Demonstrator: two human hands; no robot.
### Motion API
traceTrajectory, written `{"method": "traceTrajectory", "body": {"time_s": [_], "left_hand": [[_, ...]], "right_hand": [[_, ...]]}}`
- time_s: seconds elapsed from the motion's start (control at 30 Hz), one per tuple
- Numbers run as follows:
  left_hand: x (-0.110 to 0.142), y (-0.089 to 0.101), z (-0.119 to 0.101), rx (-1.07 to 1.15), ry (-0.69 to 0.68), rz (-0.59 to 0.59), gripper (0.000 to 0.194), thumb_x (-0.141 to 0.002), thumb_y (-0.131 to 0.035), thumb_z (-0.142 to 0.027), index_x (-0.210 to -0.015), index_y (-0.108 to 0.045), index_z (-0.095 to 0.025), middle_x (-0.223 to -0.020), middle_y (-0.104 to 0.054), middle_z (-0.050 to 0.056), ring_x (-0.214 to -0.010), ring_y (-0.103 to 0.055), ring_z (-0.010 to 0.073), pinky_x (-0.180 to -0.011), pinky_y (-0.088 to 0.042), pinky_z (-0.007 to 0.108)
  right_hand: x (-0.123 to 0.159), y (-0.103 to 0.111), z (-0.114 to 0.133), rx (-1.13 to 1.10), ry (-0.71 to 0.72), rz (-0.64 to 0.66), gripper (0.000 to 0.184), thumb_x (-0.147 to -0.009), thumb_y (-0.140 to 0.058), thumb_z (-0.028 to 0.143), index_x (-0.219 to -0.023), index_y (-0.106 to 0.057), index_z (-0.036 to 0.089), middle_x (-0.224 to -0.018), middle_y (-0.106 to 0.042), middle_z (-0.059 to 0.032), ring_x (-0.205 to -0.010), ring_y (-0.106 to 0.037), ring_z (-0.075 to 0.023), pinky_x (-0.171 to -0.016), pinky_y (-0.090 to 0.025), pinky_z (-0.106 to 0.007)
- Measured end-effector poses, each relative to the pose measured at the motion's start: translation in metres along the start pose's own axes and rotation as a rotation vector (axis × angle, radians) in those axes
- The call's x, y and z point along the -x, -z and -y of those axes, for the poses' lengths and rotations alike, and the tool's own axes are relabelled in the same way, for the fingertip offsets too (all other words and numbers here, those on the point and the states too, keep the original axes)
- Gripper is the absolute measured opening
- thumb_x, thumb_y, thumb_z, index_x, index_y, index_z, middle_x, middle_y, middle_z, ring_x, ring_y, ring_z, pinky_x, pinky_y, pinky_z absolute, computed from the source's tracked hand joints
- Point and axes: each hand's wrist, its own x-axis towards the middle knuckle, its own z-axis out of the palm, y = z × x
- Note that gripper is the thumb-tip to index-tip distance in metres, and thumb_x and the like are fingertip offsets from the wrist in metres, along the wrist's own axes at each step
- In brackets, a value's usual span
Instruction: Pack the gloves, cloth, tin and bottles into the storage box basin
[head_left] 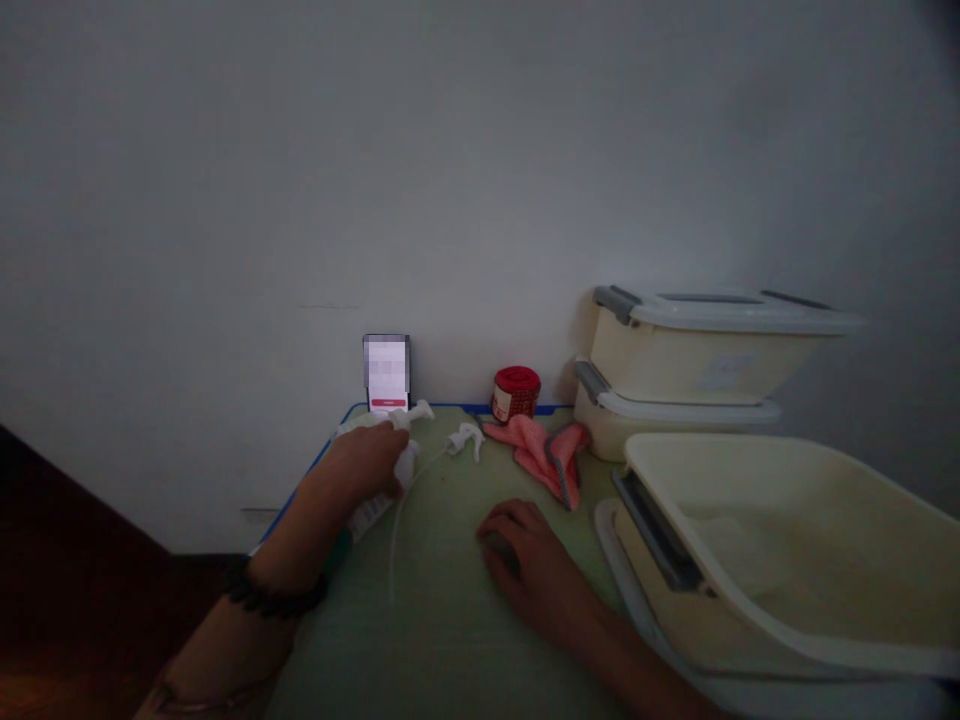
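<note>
My left hand point(369, 462), at the table's far left, is closed around a white bottle point(407, 466), mostly hidden behind my fingers. A printed white surface point(371, 512) and a dark green part show below the palm; whether they belong to the same bottle I cannot tell. Just past my fingers a white spray nozzle point(417, 412) sticks out. Right of this hand lies a loose trigger sprayer head point(466, 438), its thin clear tube point(396, 530) curving toward me. My right hand point(525, 560) rests on the green tabletop point(435, 640), fingers loosely curled, thumb apart, nothing held.
A lit phone point(388, 372) leans against the wall behind my left hand. A red roll point(517, 392) and a crumpled pink cloth point(536, 447) lie at the back. Lidded cream boxes point(690, 360) are stacked at right, with an open cream bin point(675, 620) in front.
</note>
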Motion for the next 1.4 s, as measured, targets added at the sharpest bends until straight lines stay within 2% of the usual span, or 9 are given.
{"method": "traceTrajectory", "body": {"time_s": [0.37,0.57,0.7,0.8,0.9,1.03,1.13,1.27,1.4], "left_hand": [[-0.001,-0.003,0.003,0.042,-0.012,-0.007,0.052,-0.060,-0.068,-0.026,-0.109,-0.057,-0.013,-0.112,-0.057,0.017,-0.094,-0.058,0.0339,-0.075,-0.046,0.042],[-0.007,-0.003,0.011,0.130,-0.120,-0.030,0.042,-0.072,-0.058,-0.029,-0.111,-0.056,-0.017,-0.117,-0.057,0.011,-0.108,-0.052,0.0235,-0.089,-0.040,0.032],[-0.011,-0.003,0.007,0.131,-0.154,-0.043,0.034,-0.075,-0.054,-0.032,-0.105,-0.059,-0.017,-0.109,-0.062,0.011,-0.099,-0.057,0.0229,-0.083,-0.044,0.032],[-0.022,0.002,-0.006,0.122,-0.184,-0.060,0.031,-0.074,-0.056,-0.033,-0.098,-0.061,-0.015,-0.102,-0.063,0.012,-0.092,-0.060,0.0243,-0.077,-0.046,0.033],[-0.044,0.012,-0.029,0.125,-0.237,-0.144,0.035,-0.076,-0.053,-0.032,-0.105,-0.057,-0.014,-0.112,-0.056,0.015,-0.097,-0.058,0.0267,-0.080,-0.045,0.037],[-0.080,0.017,-0.061,0.167,-0.303,-0.295,0.048,-0.079,-0.050,-0.028,-0.125,-0.040,-0.018,-0.130,-0.040,0.014,-0.118,-0.042,0.0281,-0.093,-0.037,0.040],[-0.104,0.013,-0.080,0.225,-0.351,-0.344,0.057,-0.079,-0.052,-0.031,-0.131,-0.030,-0.024,-0.135,-0.033,0.011,-0.118,-0.043,0.0277,-0.094,-0.037,0.040],[-0.127,0.005,-0.093,0.327,-0.343,-0.388,0.052,-0.079,-0.052,-0.032,-0.126,-0.035,-0.017,-0.130,-0.035,0.015,-0.110,-0.051,0.0251,-0.093,-0.039,0.037],[-0.137,0.000,-0.096,0.419,-0.283,-0.436,0.049,-0.074,-0.058,-0.030,-0.115,-0.039,-0.012,-0.123,-0.037,0.016,-0.104,-0.054,0.0240,-0.091,-0.041,0.034]], "right_hand": [[0.000,0.000,0.002,0.027,0.007,-0.004,0.020,-0.077,-0.047,0.009,-0.091,-0.059,0.018,-0.094,-0.058,-0.0063,-0.093,-0.051,-0.0175,-0.084,-0.043,-0.033],[-0.007,0.005,-0.005,0.187,-0.128,-0.144,0.024,-0.077,-0.045,0.011,-0.097,-0.058,0.014,-0.098,-0.056,-0.0096,-0.098,-0.050,-0.0210,-0.088,-0.040,-0.037],[-0.008,0.006,-0.008,0.286,-0.193,-0.135,0.025,-0.077,-0.045,0.014,-0.098,-0.058,0.012,-0.098,-0.056,-0.0124,-0.100,-0.049,-0.0236,-0.088,-0.040,-0.039],[-0.007,0.004,-0.009,0.338,-0.204,-0.112,0.024,-0.079,-0.043,0.015,-0.096,-0.059,0.013,-0.098,-0.056,-0.0130,-0.101,-0.048,-0.0252,-0.087,-0.040,-0.041],[-0.007,0.002,-0.008,0.343,-0.201,-0.099,0.025,-0.079,-0.042,0.015,-0.098,-0.058,0.013,-0.100,-0.056,-0.0129,-0.103,-0.047,-0.0252,-0.089,-0.038,-0.040],[-0.007,0.002,-0.004,0.320,-0.230,-0.096,0.026,-0.079,-0.043,0.016,-0.099,-0.059,0.013,-0.102,-0.056,-0.0123,-0.103,-0.047,-0.0247,-0.090,-0.037,-0.039],[-0.007,0.003,-0.001,0.315,-0.251,-0.101,0.025,-0.079,-0.043,0.016,-0.098,-0.059,0.013,-0.102,-0.056,-0.0123,-0.103,-0.047,-0.0246,-0.089,-0.038,-0.039],[-0.008,0.004,0.002,0.329,-0.249,-0.103,0.025,-0.078,-0.043,0.015,-0.097,-0.059,0.012,-0.100,-0.057,-0.0141,-0.101,-0.048,-0.0258,-0.086,-0.039,-0.041],[-0.009,0.003,0.003,0.332,-0.220,-0.106,0.027,-0.078,-0.042,0.014,-0.099,-0.059,0.011,-0.099,-0.058,-0.0161,-0.100,-0.048,-0.0275,-0.084,-0.040,-0.043]]}}
